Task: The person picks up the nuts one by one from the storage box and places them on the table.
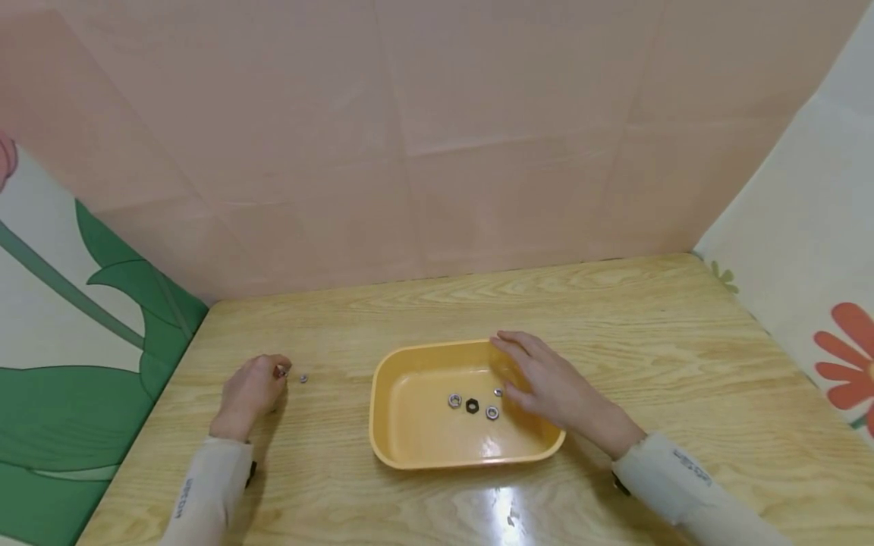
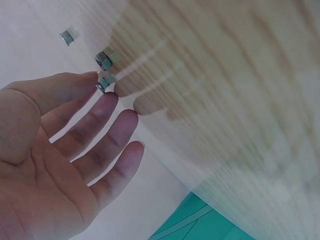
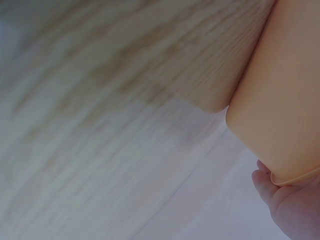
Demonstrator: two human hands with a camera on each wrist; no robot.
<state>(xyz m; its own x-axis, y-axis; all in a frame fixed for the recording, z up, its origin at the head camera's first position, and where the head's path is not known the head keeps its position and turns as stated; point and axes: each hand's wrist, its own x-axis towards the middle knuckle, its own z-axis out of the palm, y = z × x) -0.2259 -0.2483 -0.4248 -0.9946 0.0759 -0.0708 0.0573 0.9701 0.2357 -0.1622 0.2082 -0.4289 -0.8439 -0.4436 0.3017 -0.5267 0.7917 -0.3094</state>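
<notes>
At the left of the table, my left hand [image 1: 253,385] has its thumb and forefinger tips pinched at a small metal nut [image 2: 104,84]. The other fingers are spread and slightly bent. Right beside those fingertips stands a hex nut [image 2: 103,61], and a smaller nut [image 1: 303,378] lies a little further right. My right hand [image 1: 549,383] reaches over the right side of the yellow tray [image 1: 410,459], fingers loosely extended at its far rim and thumb over the inside. In the tray lie a silver nut [image 1: 454,400], a dark nut [image 1: 472,406] and other silver nuts [image 1: 492,412].
The light wood-grain table [image 1: 321,470] carries the tray near its middle. A pinkish covered wall [image 1: 410,189] rises behind the back edge. Printed panels stand at both sides, with green leaves [image 1: 61,417] on the left and a red flower [image 1: 850,364] on the right.
</notes>
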